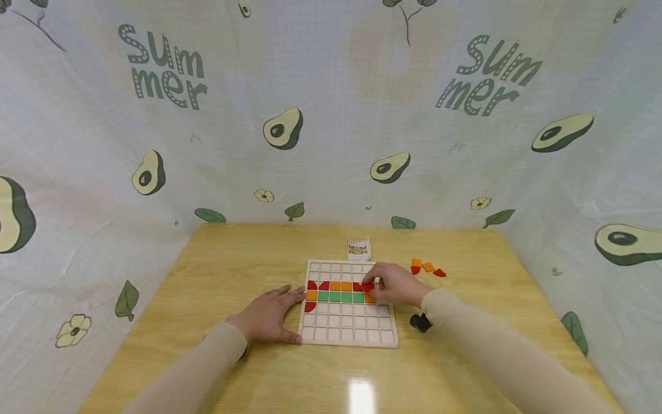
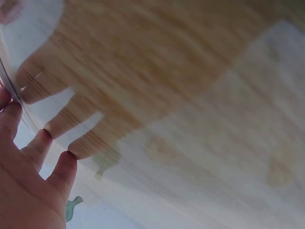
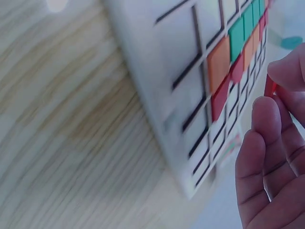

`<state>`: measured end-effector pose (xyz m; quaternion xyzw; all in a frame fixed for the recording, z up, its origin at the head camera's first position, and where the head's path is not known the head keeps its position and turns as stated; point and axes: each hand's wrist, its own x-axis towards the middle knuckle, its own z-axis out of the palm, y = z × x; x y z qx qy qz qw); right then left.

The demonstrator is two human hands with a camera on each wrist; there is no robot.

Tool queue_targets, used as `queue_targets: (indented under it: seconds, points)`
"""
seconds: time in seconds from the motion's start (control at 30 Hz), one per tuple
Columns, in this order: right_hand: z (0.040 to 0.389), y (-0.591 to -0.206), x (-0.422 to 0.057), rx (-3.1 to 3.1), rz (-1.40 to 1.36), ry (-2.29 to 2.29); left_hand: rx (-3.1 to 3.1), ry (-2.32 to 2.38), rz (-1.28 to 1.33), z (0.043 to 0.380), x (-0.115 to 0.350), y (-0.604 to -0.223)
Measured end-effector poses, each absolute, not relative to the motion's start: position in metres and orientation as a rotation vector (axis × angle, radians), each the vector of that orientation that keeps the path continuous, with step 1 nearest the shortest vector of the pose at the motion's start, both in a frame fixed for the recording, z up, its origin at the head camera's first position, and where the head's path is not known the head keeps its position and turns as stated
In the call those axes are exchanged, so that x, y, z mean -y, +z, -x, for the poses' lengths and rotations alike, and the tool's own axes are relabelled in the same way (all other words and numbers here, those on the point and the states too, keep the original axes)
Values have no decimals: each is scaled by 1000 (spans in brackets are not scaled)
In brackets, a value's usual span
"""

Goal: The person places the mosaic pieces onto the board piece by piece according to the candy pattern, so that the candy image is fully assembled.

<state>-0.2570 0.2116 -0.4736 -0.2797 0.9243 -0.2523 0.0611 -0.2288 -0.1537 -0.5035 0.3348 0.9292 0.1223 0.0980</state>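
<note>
A pale wooden grid board (image 1: 341, 333) lies on the table. A row of green squares (image 1: 341, 296) crosses it, with an orange square (image 1: 311, 295) at either end. Red quarter-round pieces (image 1: 310, 307) and orange squares fill cells around them. My left hand (image 1: 271, 315) rests against the board's left edge, fingers spread, thumb by the near-left corner. Over the board's right side, my right hand (image 1: 395, 284) pinches a small red piece (image 3: 270, 87) between thumb and fingertip. In the right wrist view that piece is held apart from the board and mostly covered by the fingers.
A small pattern card (image 1: 359, 249) lies behind the board. Loose orange squares (image 1: 428, 267) and red pieces (image 1: 439, 272) are on the table to the right. A black object (image 1: 420, 323) shows below the right wrist. Printed cloth (image 1: 331, 115) hangs around the table.
</note>
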Motion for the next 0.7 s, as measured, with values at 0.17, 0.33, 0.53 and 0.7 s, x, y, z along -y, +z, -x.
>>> queue_targets:
  seconds: [0.17,0.33,0.53,0.7]
  points:
    - [257,-479,-192,-2780,939,-680,-2754,331,-995,229,155,-506]
    - [258,-480,-173,-2787,1054,-570,-2783,316,-1012,231,156,-508]
    - [259,-483,-151,-2753,1094,-615,-2764,312,-992,230,156,-505]
    - [259,-488,-134,-2755,1105,-580,-2749,341,-987,229,154,-502]
